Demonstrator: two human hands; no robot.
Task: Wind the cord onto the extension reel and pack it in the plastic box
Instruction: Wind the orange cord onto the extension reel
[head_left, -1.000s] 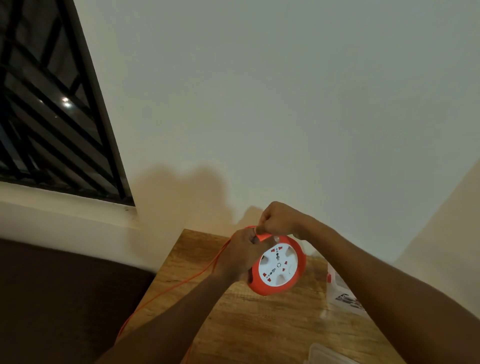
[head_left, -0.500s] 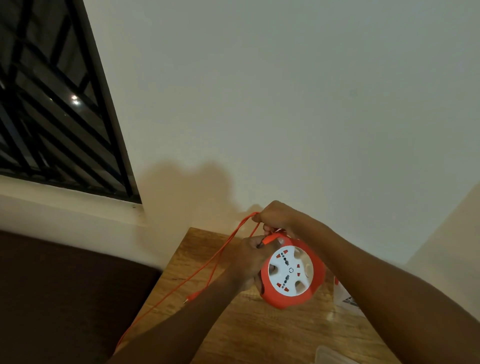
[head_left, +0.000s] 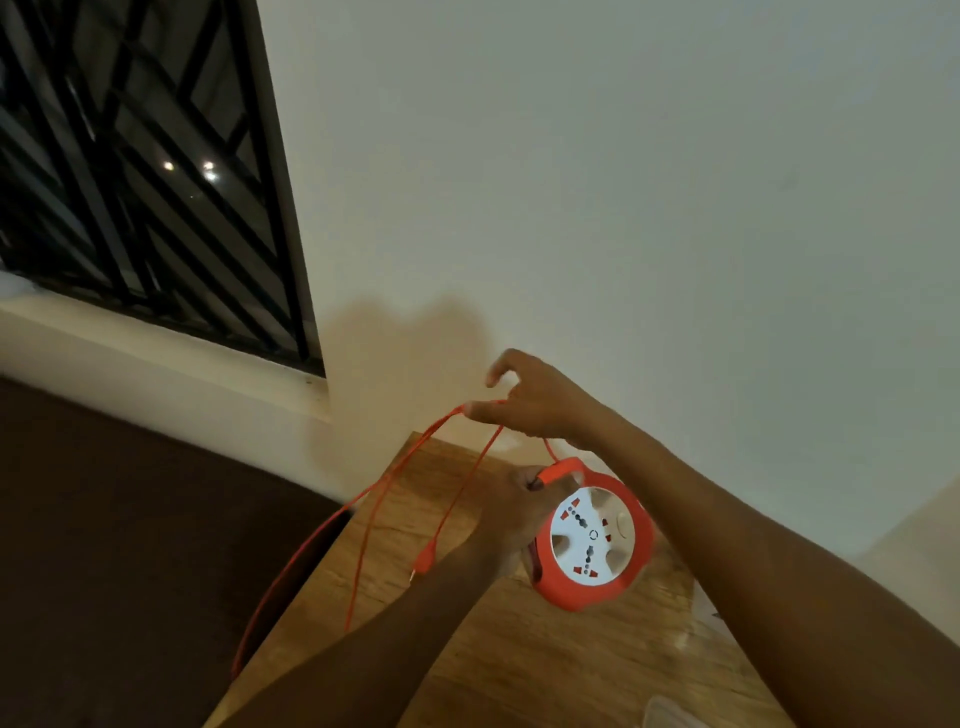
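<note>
Raised since before, right hand pinches the cord; left hand grips the reel. Lay each turn taut, side by side.

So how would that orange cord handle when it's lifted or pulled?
Probably floppy: the orange cord droops in slack loops from the right hand past the table edge. Likely light, since bent fingers carry it. Its loops may tangle.

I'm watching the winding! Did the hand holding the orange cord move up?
Yes. The right hand lifted off the reel, pulling the cord up along the wall.
</note>
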